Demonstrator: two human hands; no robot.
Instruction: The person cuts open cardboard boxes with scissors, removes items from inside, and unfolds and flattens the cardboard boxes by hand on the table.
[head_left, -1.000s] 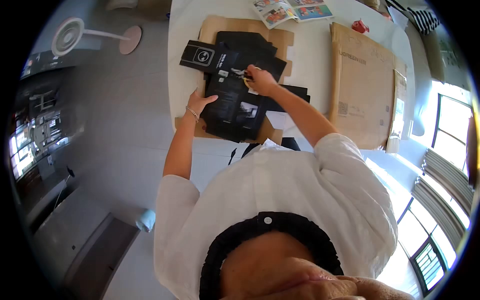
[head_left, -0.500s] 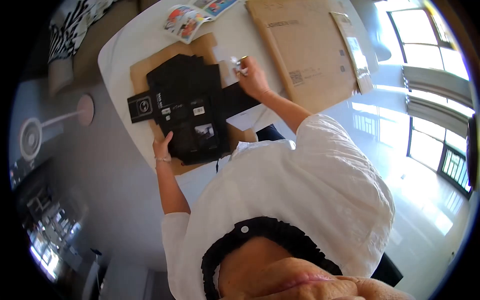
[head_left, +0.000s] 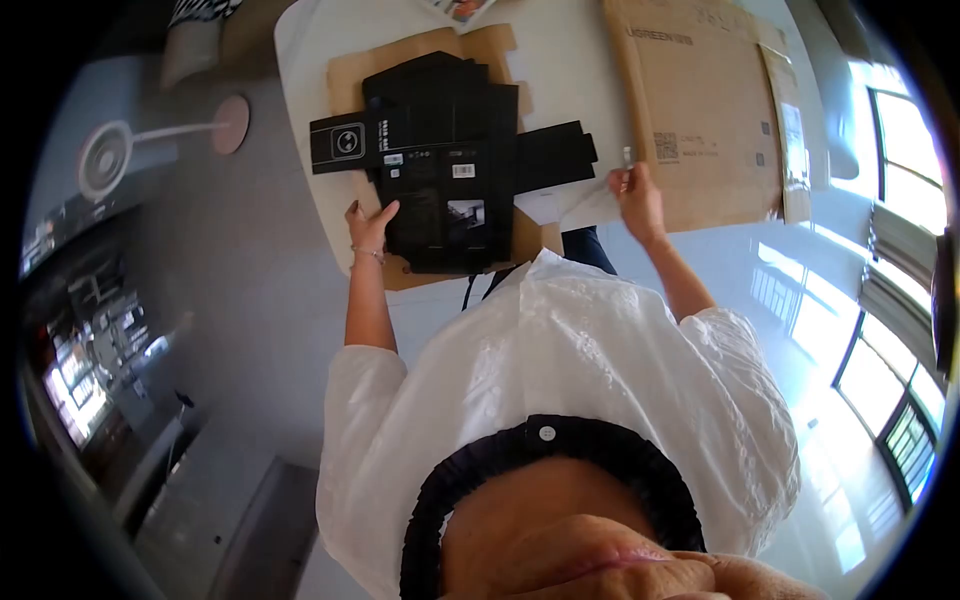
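A flattened black printed box [head_left: 440, 170] with flaps spread lies on brown cardboard [head_left: 345, 85] on the white table [head_left: 565, 60]. My left hand [head_left: 370, 230] is at the near left edge of the black box, thumb touching it and index finger stretched apart; its other fingers are partly hidden. Off to the right, past the box's long side flap, my right hand [head_left: 640, 205] is closed with fingers pinched. A small shiny, whitish piece [head_left: 628, 157] sticks up from its fingertips, too small to identify.
A large brown carton [head_left: 700, 110] lies at the table's right side, near my right hand. A printed leaflet [head_left: 460, 8] is at the far edge of view. On the floor to the left stands a pale fan-like stand [head_left: 105, 160] with a round pink base.
My right hand has moved away from the black box, rightward toward the large carton, still pinching the shiny piece. My left hand stays at the box edge; the whole view has shifted.
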